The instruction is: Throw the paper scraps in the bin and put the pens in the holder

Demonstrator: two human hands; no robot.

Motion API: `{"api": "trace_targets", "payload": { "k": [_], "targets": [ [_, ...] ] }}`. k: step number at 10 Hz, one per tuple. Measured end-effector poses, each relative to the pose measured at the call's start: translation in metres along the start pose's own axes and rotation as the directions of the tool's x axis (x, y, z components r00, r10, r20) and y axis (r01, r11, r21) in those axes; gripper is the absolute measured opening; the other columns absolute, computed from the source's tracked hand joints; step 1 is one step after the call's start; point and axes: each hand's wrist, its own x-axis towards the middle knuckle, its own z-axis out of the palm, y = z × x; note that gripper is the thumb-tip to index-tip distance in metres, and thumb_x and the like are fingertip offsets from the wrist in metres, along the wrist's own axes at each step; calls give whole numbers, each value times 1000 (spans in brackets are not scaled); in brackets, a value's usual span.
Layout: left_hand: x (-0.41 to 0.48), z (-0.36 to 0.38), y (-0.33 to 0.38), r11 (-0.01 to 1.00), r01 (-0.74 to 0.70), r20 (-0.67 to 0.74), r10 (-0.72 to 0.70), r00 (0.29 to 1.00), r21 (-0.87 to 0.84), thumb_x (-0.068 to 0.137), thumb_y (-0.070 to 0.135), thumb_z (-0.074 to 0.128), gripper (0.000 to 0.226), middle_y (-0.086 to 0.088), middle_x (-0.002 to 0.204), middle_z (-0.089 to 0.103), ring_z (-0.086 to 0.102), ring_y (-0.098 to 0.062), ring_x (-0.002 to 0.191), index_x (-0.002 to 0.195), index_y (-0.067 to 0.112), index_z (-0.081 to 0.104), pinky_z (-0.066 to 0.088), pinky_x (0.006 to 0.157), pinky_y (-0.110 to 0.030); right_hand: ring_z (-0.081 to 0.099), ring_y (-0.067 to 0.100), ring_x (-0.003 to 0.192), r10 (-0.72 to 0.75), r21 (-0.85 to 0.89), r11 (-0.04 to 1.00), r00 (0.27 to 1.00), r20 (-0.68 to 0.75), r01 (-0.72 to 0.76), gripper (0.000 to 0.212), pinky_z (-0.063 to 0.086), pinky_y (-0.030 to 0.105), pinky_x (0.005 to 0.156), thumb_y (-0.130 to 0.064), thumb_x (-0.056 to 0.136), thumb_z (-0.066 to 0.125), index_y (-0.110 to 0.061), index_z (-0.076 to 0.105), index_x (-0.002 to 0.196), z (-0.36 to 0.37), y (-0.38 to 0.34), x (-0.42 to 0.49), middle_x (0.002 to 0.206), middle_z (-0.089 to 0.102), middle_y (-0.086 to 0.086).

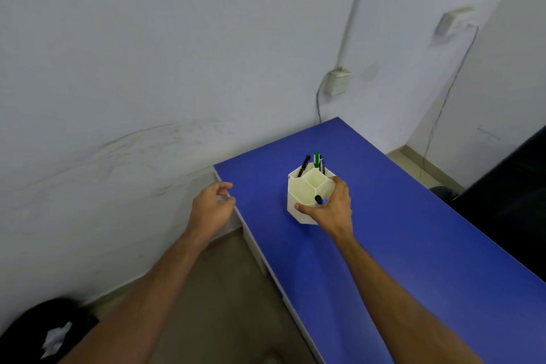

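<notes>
Holder (304, 195) upright on blue surface (413, 245) – pens (316, 159) standing near-vertical, tips down. Right hand (332, 207) grip around holder; left hand (211, 207) loosely curled, empty. White walls.

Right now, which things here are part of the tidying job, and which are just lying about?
Part of the job:
- pen holder, gripped by the right hand
- pens standing in the holder
- black bin on the floor
- paper scraps in the bin
- left hand, empty

Just there:
- blue table
- wall sockets
- cables
</notes>
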Motion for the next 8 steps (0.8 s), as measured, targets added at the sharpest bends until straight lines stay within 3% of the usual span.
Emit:
{"api": "trace_targets", "payload": {
  "k": [3, 5, 8],
  "targets": [
    [6, 51, 17, 998, 59, 10, -59, 998, 0, 90, 11, 60, 34, -2, 118, 61, 64, -23, 100, 123, 18, 61, 55, 89, -41, 48, 20, 121, 134, -15, 991, 991, -23, -135, 108, 55, 48, 93, -47, 44, 93, -21, 37, 132, -22, 65, 63, 132, 42, -1],
    [9, 61, 16, 997, 83, 12, -83, 996, 0, 91, 12, 61, 34, -1, 119, 60, 65, -24, 98, 124, 20, 61, 56, 87, -40, 47, 17, 119, 112, 32, 993, 994, -13, -112, 104, 54, 38, 94, -38, 48, 95, -16, 39, 133, -19, 79, 75, 133, 42, 1],
    [5, 70, 7, 994, 102, 27, -103, 994, 24, 90, 14, 62, 34, -1, 119, 62, 66, -23, 97, 124, 20, 61, 56, 90, -45, 42, 13, 120, 59, 87, 994, 998, 16, -60, 113, 50, 39, 98, -41, 47, 94, -24, 34, 141, -17, 82, 79, 138, 40, 1]
  ]
}}
